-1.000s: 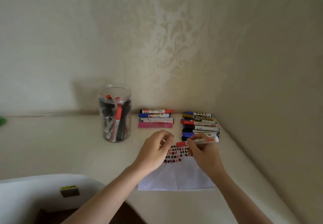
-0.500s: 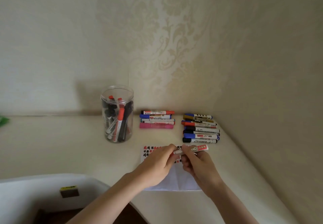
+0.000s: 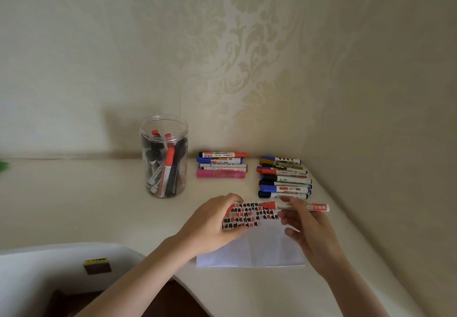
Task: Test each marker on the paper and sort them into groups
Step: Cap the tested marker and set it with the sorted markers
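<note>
A red-capped white marker (image 3: 314, 207) lies level in my right hand (image 3: 306, 232), which grips it by the middle just above the paper's upper right corner. The white paper (image 3: 259, 250) lies on the table, its top rows covered with red and black test marks (image 3: 254, 215). My left hand (image 3: 210, 225) rests on the paper's left edge with loosely curled fingers. Behind the paper lie two sorted rows of markers: a left group (image 3: 222, 166) and a larger right group (image 3: 284, 179). A clear jar (image 3: 164, 128) at the left holds several more markers.
The table (image 3: 86, 205) sits in a corner, with walls close behind and at the right. A white object (image 3: 44, 267) with a small yellow-and-brown tag (image 3: 97, 265) fills the lower left. Something green (image 3: 3, 164) shows at the far left edge.
My hands met at the marker's cap end half a second ago. They have since parted: my right hand carried the capped marker to the right, and my left stays on the paper.
</note>
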Available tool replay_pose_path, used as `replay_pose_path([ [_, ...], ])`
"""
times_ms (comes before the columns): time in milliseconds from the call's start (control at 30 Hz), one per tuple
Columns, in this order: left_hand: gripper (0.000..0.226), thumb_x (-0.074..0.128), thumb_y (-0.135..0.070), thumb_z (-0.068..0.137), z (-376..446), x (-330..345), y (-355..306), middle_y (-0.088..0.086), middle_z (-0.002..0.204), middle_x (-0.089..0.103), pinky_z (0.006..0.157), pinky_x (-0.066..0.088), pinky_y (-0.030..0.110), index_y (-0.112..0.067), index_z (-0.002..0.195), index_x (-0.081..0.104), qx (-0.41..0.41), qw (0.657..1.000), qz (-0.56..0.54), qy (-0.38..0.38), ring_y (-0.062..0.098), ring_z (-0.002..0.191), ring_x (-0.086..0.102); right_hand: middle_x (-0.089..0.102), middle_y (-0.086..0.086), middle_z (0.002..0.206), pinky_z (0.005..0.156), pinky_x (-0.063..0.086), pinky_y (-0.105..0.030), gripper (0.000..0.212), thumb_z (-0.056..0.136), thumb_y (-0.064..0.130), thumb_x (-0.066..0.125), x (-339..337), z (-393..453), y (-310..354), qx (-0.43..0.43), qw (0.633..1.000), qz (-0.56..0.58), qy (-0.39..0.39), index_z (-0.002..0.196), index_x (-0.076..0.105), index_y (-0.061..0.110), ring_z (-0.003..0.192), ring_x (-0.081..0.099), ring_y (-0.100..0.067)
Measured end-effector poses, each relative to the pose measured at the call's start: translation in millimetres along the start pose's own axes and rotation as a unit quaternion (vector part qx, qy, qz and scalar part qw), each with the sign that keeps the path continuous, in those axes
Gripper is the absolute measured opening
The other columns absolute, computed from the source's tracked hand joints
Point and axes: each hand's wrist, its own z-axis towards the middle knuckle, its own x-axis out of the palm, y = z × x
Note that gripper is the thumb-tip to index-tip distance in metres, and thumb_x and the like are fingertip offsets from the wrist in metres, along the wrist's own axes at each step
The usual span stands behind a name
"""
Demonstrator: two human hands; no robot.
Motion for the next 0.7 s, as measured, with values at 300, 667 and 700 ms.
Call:
replay_pose_path([
  [300, 0.062, 0.054, -0.078, 0.077, 26.3, 24.1, -6.5, -0.003, 0.107, 0.033, 0.086, 0.028, 0.033, -0.051, 0.132, 0.046, -0.02, 0.979, 0.179, 0.095, 0.017, 0.102, 0.031, 0.061, 0.0, 0.063, 0.057, 0.046, -0.028, 0.006, 0.086, 0.021, 0.073, -2.5, 15.7, -12.8, -0.024, 0.983, -0.167, -0.071, 0.087, 0.072, 0.015, 0.057, 0.05, -0.014],
  [667, 0.068, 0.038, -0.089, 0.073, 20.7, 24.6, 15.1, -0.009, 0.1, 0.034, 0.085, 0.028, 0.033, -0.058, 0.133, 0.043, -0.027, 0.971, 0.229, 0.057, 0.013, 0.097, 0.031, 0.068, -0.003, 0.063, 0.051, 0.047, -0.026, 0.016, 0.086, 0.017, 0.065, 21.6, 29.5, -35.5, -0.079, 0.957, -0.269, -0.077, 0.072, 0.068, 0.013, 0.056, 0.06, -0.015],
  [700, 0.068, 0.038, -0.09, 0.073, 20.1, 24.9, 15.3, -0.01, 0.1, 0.034, 0.085, 0.029, 0.033, -0.058, 0.133, 0.043, -0.025, 0.972, 0.228, 0.053, 0.013, 0.097, 0.032, 0.07, -0.002, 0.067, 0.054, 0.05, -0.026, 0.013, 0.086, 0.017, 0.066, 21.3, 29.4, -39.0, -0.087, 0.953, -0.278, -0.081, 0.073, 0.069, 0.015, 0.061, 0.063, -0.013],
])
